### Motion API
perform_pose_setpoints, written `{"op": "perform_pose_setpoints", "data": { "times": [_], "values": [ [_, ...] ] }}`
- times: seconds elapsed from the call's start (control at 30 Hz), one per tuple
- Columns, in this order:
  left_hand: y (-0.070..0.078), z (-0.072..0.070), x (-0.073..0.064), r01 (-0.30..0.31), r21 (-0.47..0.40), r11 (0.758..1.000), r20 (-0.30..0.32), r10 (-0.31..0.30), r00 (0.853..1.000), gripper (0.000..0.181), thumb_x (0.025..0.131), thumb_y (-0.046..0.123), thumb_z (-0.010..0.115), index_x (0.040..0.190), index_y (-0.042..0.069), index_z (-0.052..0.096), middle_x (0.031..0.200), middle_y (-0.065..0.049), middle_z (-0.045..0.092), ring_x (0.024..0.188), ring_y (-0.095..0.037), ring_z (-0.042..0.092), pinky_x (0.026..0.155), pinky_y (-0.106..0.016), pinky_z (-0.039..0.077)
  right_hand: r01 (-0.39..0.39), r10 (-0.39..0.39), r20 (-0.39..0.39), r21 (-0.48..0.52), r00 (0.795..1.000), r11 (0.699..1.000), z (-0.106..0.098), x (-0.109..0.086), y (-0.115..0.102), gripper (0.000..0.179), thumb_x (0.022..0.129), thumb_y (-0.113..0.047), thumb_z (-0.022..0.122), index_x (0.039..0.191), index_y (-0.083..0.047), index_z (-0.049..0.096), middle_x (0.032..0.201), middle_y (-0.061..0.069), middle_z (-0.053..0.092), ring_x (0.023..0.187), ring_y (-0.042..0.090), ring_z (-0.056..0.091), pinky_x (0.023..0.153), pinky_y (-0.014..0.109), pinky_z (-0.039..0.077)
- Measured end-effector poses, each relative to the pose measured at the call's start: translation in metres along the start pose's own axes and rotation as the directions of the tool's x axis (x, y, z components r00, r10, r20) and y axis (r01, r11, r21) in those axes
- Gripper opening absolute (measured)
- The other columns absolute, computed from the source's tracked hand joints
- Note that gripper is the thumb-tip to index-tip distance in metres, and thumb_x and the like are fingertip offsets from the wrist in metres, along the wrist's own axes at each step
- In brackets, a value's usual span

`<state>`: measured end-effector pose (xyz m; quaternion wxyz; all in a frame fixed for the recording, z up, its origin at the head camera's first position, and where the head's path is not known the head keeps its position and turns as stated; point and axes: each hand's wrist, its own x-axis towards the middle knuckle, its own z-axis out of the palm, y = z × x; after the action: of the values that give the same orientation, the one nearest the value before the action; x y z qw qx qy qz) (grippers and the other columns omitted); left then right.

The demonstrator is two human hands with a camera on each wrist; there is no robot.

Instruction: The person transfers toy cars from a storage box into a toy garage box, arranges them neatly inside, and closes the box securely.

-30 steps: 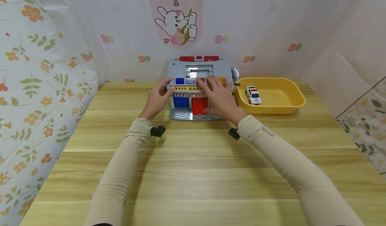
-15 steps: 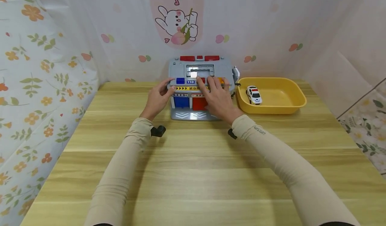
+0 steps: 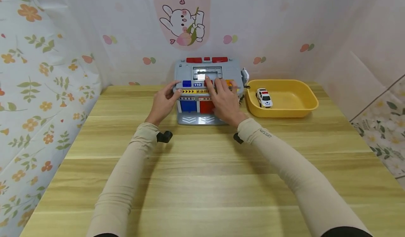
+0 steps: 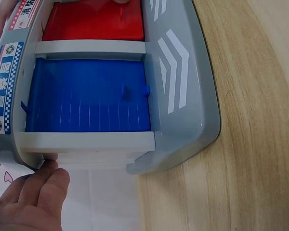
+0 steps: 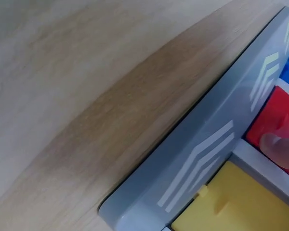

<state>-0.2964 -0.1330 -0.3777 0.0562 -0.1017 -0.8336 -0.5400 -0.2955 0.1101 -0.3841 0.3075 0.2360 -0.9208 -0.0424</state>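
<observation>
A grey toy garage (image 3: 202, 119) stands against the back curtain, with a blue door (image 4: 89, 96), a red door (image 4: 94, 21) and a yellow door (image 5: 241, 204), all down. At its left end, my left hand (image 3: 162, 103) pinches the upper edge, fingers behind and thumb in front. My right hand (image 3: 226, 103) lies over the front of the roof with its fingers extended. Its index finger reaches the red button (image 3: 208, 83), while the thumb (image 5: 282, 151) touches the red door. Beneath the right hand, the yellow door is hidden in the head view.
Just right of the garage, a yellow tub (image 3: 292, 112) holds a white toy police car (image 3: 264, 98). A small grey part (image 3: 244, 76) sticks out from the garage's right side. Wood-grain tabletop (image 3: 193, 180) extends in front, and printed curtains (image 3: 133, 29) hang behind and at the sides.
My right hand has shifted slightly left across the garage front, covering more of the red door. The left hand keeps its grip, and the garage and car stay in place.
</observation>
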Motion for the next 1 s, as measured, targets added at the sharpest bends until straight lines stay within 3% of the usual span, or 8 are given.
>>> {"op": "perform_pose_setpoints", "data": {
  "times": [0.27,0.53,0.77,1.0],
  "values": [
    [0.003,-0.003,0.000,0.008,0.007,1.000,-0.008,-0.008,1.000,0.046,0.101,0.039,0.057,0.144,0.025,0.054,0.147,-0.014,0.057,0.131,-0.029,0.060,0.111,-0.045,0.050,0.032,-0.037,-0.050,-0.100,0.998,0.994,0.004,0.005,0.000,0.094,0.076,-0.029,0.083,0.152,-0.010,0.031,0.134,0.016,0.053,0.126,0.032,0.048,0.100,0.051,0.024],
    [0.000,-0.002,0.000,-0.004,-0.016,1.000,-0.001,0.004,1.000,0.045,0.101,0.037,0.059,0.143,0.023,0.055,0.144,-0.014,0.059,0.129,-0.028,0.062,0.110,-0.045,0.050,0.030,-0.034,-0.061,-0.070,0.998,0.997,0.006,0.004,0.000,0.090,0.079,-0.027,0.080,0.153,-0.012,0.032,0.132,0.017,0.054,0.126,0.033,0.050,0.099,0.052,0.025],
    [0.002,-0.001,-0.001,-0.001,0.006,1.000,-0.002,0.001,1.000,0.045,0.100,0.038,0.058,0.143,0.024,0.055,0.144,-0.014,0.059,0.130,-0.028,0.062,0.110,-0.045,0.051,0.010,-0.011,0.005,0.043,1.000,0.999,-0.001,0.002,0.002,0.104,0.073,-0.037,0.088,0.155,-0.014,0.029,0.136,0.018,0.051,0.130,0.034,0.047,0.104,0.056,0.027],
    [0.006,-0.003,-0.001,0.013,0.050,0.999,0.022,-0.014,1.000,0.047,0.101,0.038,0.058,0.144,0.021,0.053,0.149,-0.016,0.054,0.137,-0.031,0.055,0.113,-0.046,0.047,-0.027,-0.002,0.136,0.208,0.991,0.978,-0.022,0.004,0.006,0.098,0.076,-0.035,0.088,0.154,-0.017,0.032,0.138,0.016,0.050,0.131,0.034,0.045,0.109,0.060,0.023]
  ]
}}
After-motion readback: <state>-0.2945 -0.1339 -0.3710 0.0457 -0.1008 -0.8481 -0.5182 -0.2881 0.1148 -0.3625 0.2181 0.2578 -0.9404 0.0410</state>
